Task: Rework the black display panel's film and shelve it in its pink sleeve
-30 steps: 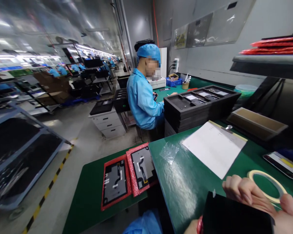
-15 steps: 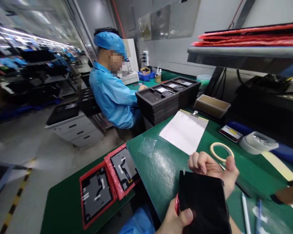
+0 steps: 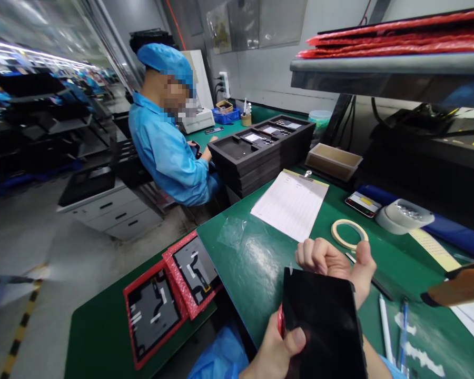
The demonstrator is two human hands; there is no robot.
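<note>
A black flat panel (image 3: 324,326) is held in both my hands over the green table (image 3: 256,263), close to its near edge. My left hand (image 3: 278,350) grips its lower left corner, thumb on the dark face. My right hand (image 3: 332,263) is curled over the top edge, fingers closed round it. Something red shows at the panel's left edge under my left thumb. A ring of pale tape (image 3: 349,233) lies flat just beyond my right hand.
A clipboard with a white sheet (image 3: 290,202) lies further out. Two red-framed panels (image 3: 169,292) sit on a lower green table at left. Pens (image 3: 385,329) lie at right. A co-worker in blue (image 3: 161,147) sits beside stacked black trays (image 3: 256,152).
My view has swung to the right and down, so more of the panel and table show. My left thumb has come into view on the panel. Both hands keep their hold.
</note>
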